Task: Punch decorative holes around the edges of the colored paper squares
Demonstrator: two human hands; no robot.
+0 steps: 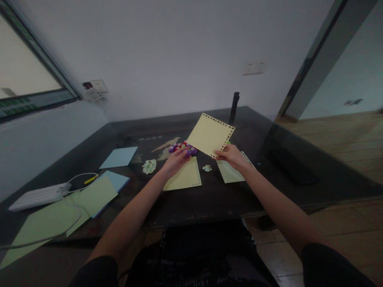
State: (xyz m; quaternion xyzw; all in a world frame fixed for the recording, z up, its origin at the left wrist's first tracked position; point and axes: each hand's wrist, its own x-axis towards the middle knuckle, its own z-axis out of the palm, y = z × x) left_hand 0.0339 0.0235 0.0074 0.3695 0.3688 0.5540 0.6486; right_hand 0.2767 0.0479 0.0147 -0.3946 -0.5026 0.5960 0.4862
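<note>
Right hand: the right hand (pixel 231 156) is closed in a pinch on the lower corner of a pale yellow square paper sheet with punched holes along its edges (pixel 210 134), holding it lifted and tilted above the dark glossy tabletop (pixel 215 199).

Left hand: the left hand (pixel 176 159) reaches forward with loosely curled fingers resting on a cluster of small purple and red craft punches (pixel 182 148); whether it actually grips one I cannot tell.

Held sheet: it sits at 1 o'clock from the left hand, its lower left edge just beside the punches, well clear of the table surface.

Under the hands: a second yellow sheet with a punched border (pixel 184 177) lies flat at 6 o'clock from the left hand; a pale green sheet with a punched edge (pixel 230 172) lies flat beneath the right wrist.

Scraps: a small heap of punched paper bits (pixel 149 166) lies at 9 o'clock from the left hand, and a smaller one (pixel 206 168) lies between the two flat sheets.

Far left: a light blue sheet (pixel 119 157) lies at 10 o'clock; large green sheets (pixel 60 213) overlap another blue sheet (pixel 118 179) at 8 o'clock, near a white power strip (pixel 38 196) with its pale cable (pixel 79 177).

Back edge: a short dark upright post (pixel 234 107) stands at 12 o'clock behind the held sheet.
</note>
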